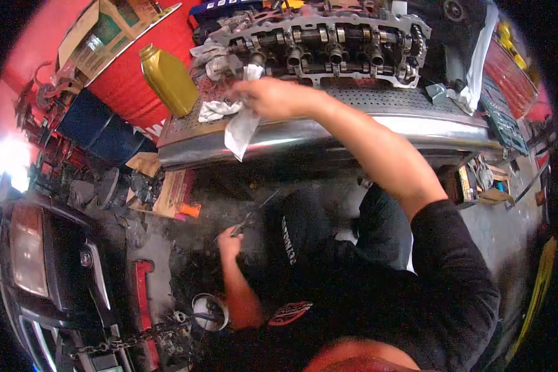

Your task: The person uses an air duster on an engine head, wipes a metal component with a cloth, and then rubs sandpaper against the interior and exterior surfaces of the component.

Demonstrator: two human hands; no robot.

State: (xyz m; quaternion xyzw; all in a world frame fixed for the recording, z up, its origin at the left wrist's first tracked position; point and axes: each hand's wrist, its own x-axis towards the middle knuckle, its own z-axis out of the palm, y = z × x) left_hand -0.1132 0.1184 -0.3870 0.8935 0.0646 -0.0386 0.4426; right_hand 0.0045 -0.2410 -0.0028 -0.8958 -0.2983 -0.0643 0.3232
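My right hand (273, 99) is over the front edge of the metal bench, its fingers closed on a white rag (243, 131) that hangs past the edge. Another crumpled white rag (220, 110) lies on the bench just left of it. Beyond the hand sits a cylinder head (335, 53) with its camshafts and sprocket exposed. Down at my side, my left hand (230, 240) is closed around a slim metal hand tool (245, 222), whose exact kind I cannot tell.
A gold oil bottle (169, 80) stands at the left of the perforated bench top (390, 102). Left are a red and a blue drum (93, 124). A dark car front (49, 254), a red bar (144, 297), a chain and a white bucket (209, 310) are at lower left.
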